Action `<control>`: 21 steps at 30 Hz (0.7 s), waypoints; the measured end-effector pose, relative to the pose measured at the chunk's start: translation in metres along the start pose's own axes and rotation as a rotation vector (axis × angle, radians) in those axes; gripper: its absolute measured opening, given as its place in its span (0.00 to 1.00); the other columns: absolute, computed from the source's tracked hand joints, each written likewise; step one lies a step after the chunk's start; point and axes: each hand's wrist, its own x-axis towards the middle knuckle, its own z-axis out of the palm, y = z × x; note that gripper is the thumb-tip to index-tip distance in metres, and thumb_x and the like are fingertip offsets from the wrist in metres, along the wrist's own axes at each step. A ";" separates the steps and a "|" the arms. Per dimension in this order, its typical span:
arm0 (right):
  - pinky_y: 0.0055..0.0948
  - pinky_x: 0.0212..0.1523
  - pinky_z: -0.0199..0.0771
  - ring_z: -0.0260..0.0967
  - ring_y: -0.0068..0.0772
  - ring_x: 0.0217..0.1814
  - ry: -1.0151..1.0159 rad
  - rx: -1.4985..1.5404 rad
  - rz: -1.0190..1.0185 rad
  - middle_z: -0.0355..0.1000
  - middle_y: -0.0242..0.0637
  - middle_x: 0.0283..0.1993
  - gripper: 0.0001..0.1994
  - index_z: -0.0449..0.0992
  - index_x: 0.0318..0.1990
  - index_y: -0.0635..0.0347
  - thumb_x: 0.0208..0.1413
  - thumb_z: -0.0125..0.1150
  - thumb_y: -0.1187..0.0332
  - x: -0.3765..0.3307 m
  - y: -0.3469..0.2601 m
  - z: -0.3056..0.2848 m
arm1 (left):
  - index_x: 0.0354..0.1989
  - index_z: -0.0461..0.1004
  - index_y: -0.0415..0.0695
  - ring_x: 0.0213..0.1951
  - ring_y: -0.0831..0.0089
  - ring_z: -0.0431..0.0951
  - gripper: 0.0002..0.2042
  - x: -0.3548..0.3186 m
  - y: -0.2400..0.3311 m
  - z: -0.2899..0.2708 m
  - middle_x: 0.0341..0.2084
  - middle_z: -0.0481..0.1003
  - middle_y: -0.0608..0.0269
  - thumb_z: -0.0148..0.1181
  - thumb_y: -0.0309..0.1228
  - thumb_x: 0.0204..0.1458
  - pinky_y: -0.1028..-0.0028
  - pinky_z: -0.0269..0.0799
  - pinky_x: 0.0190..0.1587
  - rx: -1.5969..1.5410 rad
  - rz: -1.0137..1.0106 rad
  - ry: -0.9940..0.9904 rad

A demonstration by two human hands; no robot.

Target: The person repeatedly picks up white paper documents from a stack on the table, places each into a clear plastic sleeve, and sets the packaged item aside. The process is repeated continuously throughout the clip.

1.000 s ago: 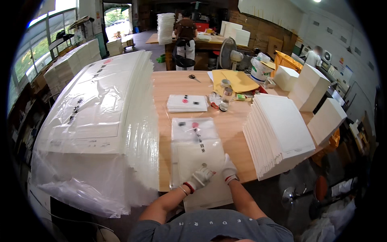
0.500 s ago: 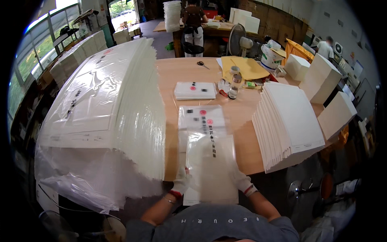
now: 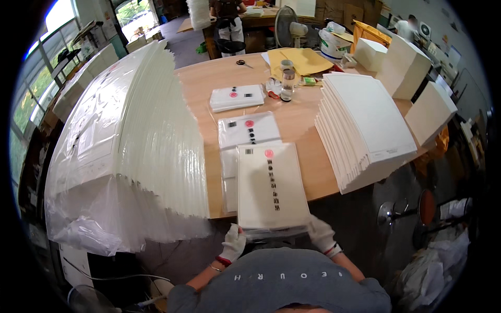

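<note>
- At the near edge of the table [image 3: 308,130], both gloved hands are gripping one packet [image 3: 270,185], a flat white card in a clear sleeve bearing a red dot.
- Left hand [image 3: 233,243] is closing on the packet's near left corner; right hand [image 3: 320,234] is closing on its near right corner. Holding it by the two corners is keeping it flat and square, judging by its level lie.
- Packet is overhanging the table's near edge, partly covering a pile of like packets [image 3: 245,136] just behind it, with its print facing up.
- Further back on the table from that pile, a second small pile [image 3: 237,97] is lying apart.
- Left of the table, a tall stack of sleeves [image 3: 130,146] is leaning and spilling plastic toward the floor, crowding the left hand's side.
- Right of the packet, a stack of cards [image 3: 365,128] is occupying the table's corner, narrowing the working gap.
- At the far side of the table, jars [image 3: 286,83], scissors [image 3: 241,62] and a yellow sheet [image 3: 300,60] are sitting well clear of the hands.
- Beyond the table, another person [image 3: 227,21] is standing at a separate bench.
</note>
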 end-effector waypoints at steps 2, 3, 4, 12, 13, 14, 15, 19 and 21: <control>0.43 0.35 0.70 0.72 0.47 0.37 -0.193 -0.001 0.255 0.73 0.43 0.36 0.15 0.70 0.48 0.49 0.53 0.50 0.60 -0.003 -0.026 -0.037 | 0.27 0.69 0.42 0.25 0.57 0.74 0.04 -0.010 0.037 -0.021 0.20 0.72 0.53 0.50 0.29 0.46 0.63 0.69 0.29 -0.241 -0.146 -0.090; 0.42 0.38 0.70 0.72 0.47 0.39 -0.341 -0.021 0.324 0.73 0.44 0.38 0.18 0.69 0.51 0.45 0.53 0.49 0.56 -0.012 -0.030 -0.051 | 0.26 0.69 0.42 0.25 0.58 0.74 0.03 -0.013 -0.022 0.003 0.20 0.72 0.53 0.50 0.28 0.46 0.64 0.69 0.30 -0.201 0.047 -0.141; 0.42 0.40 0.71 0.71 0.48 0.41 -0.483 -0.047 0.386 0.73 0.45 0.40 0.21 0.67 0.54 0.40 0.53 0.47 0.51 -0.029 -0.025 -0.054 | 0.25 0.69 0.43 0.25 0.59 0.73 0.03 -0.010 -0.083 0.032 0.20 0.72 0.54 0.50 0.27 0.45 0.65 0.69 0.31 -0.161 0.246 -0.179; 0.29 0.40 0.72 0.70 0.31 0.41 -0.134 0.072 -0.296 0.70 0.38 0.43 0.19 0.66 0.51 0.65 0.57 0.51 0.61 0.016 -0.016 -0.004 | 0.24 0.66 0.38 0.20 0.66 0.70 0.00 0.042 0.156 -0.061 0.19 0.67 0.57 0.49 0.21 0.44 0.71 0.66 0.24 -0.183 0.691 -0.200; 0.32 0.41 0.72 0.70 0.35 0.42 -0.162 0.428 -0.170 0.69 0.40 0.43 0.19 0.66 0.51 0.65 0.56 0.51 0.62 0.024 -0.046 -0.013 | 0.24 0.66 0.39 0.21 0.71 0.70 0.00 0.044 0.181 -0.079 0.20 0.68 0.60 0.50 0.22 0.43 0.73 0.66 0.24 -0.104 0.812 -0.205; 0.35 0.41 0.72 0.70 0.40 0.43 -0.170 0.786 -0.052 0.69 0.43 0.44 0.19 0.66 0.51 0.65 0.55 0.52 0.63 0.034 -0.079 -0.022 | 0.23 0.66 0.40 0.21 0.75 0.70 0.01 0.040 0.202 -0.100 0.20 0.68 0.63 0.51 0.22 0.42 0.75 0.67 0.24 -0.026 0.919 -0.201; 0.37 0.42 0.71 0.69 0.43 0.42 -0.132 0.816 -0.174 0.69 0.45 0.42 0.19 0.66 0.50 0.63 0.53 0.53 0.64 0.045 -0.092 -0.021 | 0.24 0.67 0.41 0.20 0.70 0.70 0.01 0.031 0.218 -0.121 0.20 0.68 0.62 0.52 0.24 0.43 0.72 0.67 0.23 0.076 0.981 -0.135; 0.22 0.36 0.71 0.67 0.22 0.35 -0.277 1.567 0.154 0.69 0.34 0.37 0.17 0.65 0.50 0.64 0.56 0.50 0.64 0.111 -0.169 -0.072 | 0.28 0.71 0.46 0.19 0.63 0.73 0.03 -0.013 0.257 -0.213 0.20 0.70 0.61 0.54 0.30 0.49 0.69 0.68 0.20 0.069 0.886 -0.207; 0.20 0.36 0.70 0.66 0.19 0.34 -0.259 1.452 -0.019 0.67 0.30 0.33 0.18 0.65 0.49 0.64 0.56 0.51 0.63 0.152 -0.195 -0.101 | 0.34 0.72 0.40 0.26 0.68 0.76 0.13 -0.026 0.248 -0.259 0.27 0.74 0.61 0.57 0.38 0.48 0.69 0.72 0.28 -0.557 0.376 -0.400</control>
